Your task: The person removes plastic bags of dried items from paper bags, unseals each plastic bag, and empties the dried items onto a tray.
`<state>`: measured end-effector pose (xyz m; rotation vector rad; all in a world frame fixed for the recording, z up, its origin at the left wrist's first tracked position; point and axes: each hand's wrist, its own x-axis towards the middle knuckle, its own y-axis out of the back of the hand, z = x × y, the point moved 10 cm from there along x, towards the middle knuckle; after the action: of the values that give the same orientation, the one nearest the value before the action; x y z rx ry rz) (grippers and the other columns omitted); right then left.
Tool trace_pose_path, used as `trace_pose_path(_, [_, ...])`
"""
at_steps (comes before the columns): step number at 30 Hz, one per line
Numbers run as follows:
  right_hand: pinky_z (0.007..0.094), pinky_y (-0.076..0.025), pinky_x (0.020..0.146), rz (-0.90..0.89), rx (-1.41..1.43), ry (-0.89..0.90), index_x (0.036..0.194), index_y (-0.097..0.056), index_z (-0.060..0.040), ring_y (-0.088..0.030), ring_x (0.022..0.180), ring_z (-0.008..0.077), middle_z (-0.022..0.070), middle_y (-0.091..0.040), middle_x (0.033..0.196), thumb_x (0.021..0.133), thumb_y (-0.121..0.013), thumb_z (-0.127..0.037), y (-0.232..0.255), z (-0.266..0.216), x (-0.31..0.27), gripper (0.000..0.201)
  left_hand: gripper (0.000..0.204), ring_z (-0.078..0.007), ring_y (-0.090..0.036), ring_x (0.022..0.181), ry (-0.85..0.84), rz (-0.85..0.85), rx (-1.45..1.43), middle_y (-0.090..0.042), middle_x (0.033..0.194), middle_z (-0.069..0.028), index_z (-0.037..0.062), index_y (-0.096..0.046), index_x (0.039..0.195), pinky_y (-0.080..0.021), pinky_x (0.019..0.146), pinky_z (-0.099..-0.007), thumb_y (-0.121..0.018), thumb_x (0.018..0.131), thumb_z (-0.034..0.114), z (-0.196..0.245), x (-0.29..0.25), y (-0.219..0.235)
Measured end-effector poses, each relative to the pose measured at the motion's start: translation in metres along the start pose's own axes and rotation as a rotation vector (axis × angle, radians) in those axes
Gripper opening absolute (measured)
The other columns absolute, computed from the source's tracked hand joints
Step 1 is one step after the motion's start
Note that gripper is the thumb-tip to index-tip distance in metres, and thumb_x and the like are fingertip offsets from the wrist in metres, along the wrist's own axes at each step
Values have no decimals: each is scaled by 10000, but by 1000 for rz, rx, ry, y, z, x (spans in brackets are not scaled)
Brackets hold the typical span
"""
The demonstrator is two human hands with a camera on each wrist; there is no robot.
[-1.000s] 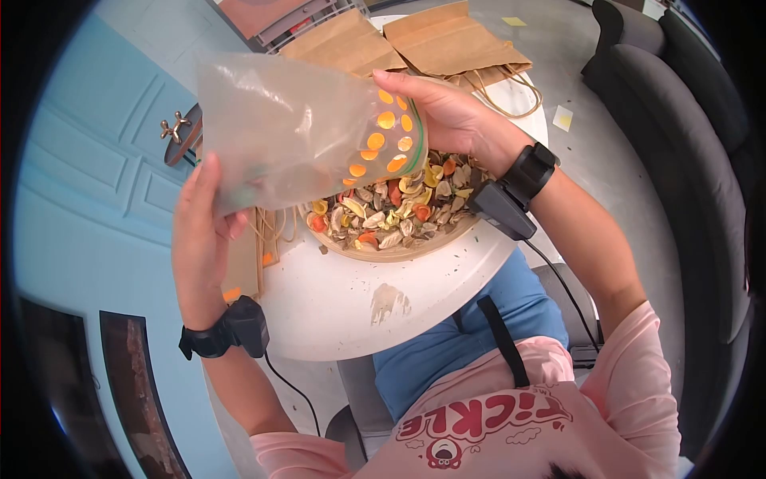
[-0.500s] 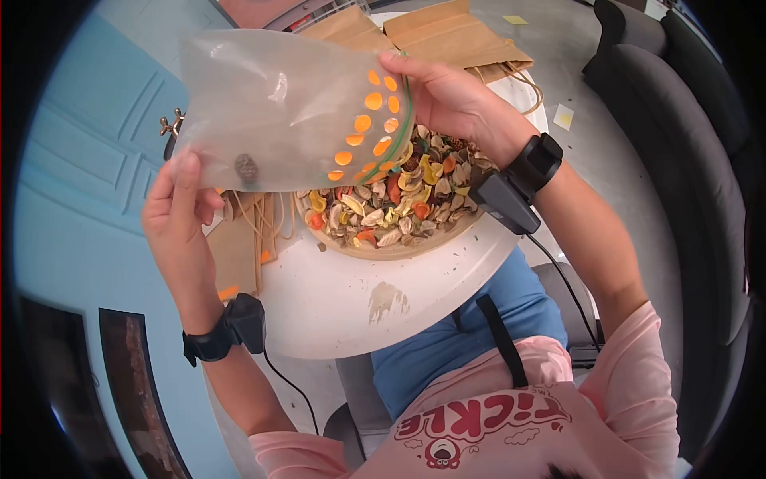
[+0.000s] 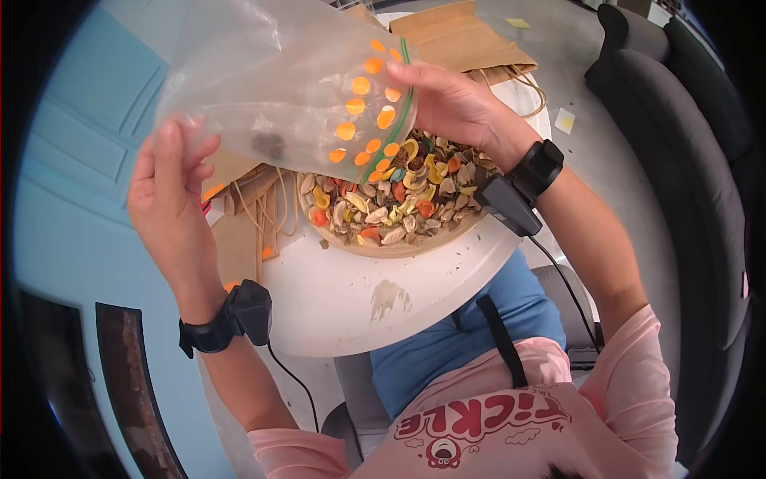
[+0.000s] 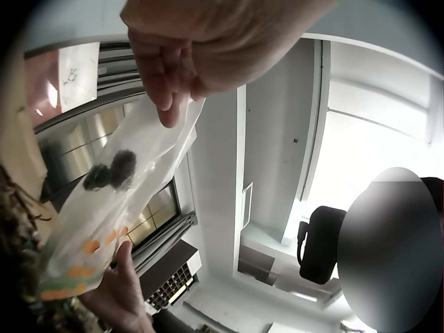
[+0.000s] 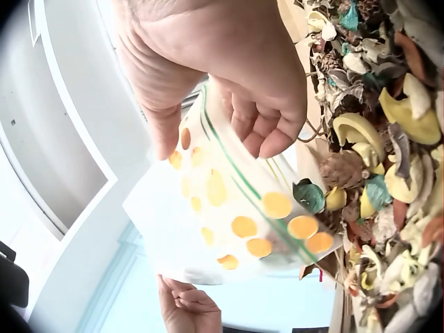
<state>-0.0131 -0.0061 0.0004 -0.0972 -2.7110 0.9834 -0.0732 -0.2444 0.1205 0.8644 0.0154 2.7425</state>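
A translucent zip bag [image 3: 239, 80] with orange dots and a green zip strip is stretched between both hands, its mouth over a round bowl [image 3: 383, 253] of potpourri [image 3: 391, 211]. My left hand [image 3: 171, 191] pinches the bag's bottom corner between thumb and fingers. At the mouth, my right hand [image 3: 463, 108] holds the zip edge, thumb outside the bag and the other fingers curled at the opening. Inside the bag, a dark cone-like piece [image 4: 123, 170] and a dark green piece [image 4: 97, 178] show through in the left wrist view. A teal piece [image 5: 309, 196] appears beside the mouth.
The bowl stands on a round white table [image 3: 343, 311] with a few crumbs and a worn patch. Brown paper bags with string handles lie behind [image 3: 455, 40] and left [image 3: 239, 239] of it. A dark sofa [image 3: 670, 160] stands to the right.
The bag has risen and spread out, its closed end moving up and left with the left hand. The dark piece inside shows farther right, nearer the mouth. The right hand stays at the zip edge.
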Motion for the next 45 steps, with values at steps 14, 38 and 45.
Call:
trace_pose_path(14, [272, -453, 787, 94, -190, 39, 980, -606, -98, -584, 853, 95, -7, -626, 928, 849, -656, -228, 23, -7, 11, 191, 308, -136, -645, 832, -37, -28, -8, -654, 940, -73, 2, -611, 1021, -454, 679, -187, -605, 887, 280, 5, -1, -5])
trace_pose_path(38, [340, -456, 622, 120, -980, 1137, 803, -601, -27, -574, 750, 286, 125, -582, 825, 692, -588, 30, -121, -54, -83, 125, 777, -366, -380, 1270, 567, -314, -816, -334, 1354, -297, -107, -253, 1323, -477, 882, -348, -489, 896, 498, -55, -64, 9])
trace_pose_path(45, [337, -411, 718, -43, -1357, 1234, 746, -605, -75, -523, 864, 254, 85, -550, 921, 648, -609, -106, -157, 0, -106, 103, 756, -246, -446, 1217, 291, -557, -881, -367, 1380, -174, -67, -210, 1371, -460, 900, -324, -495, 909, 460, -33, -81, 18])
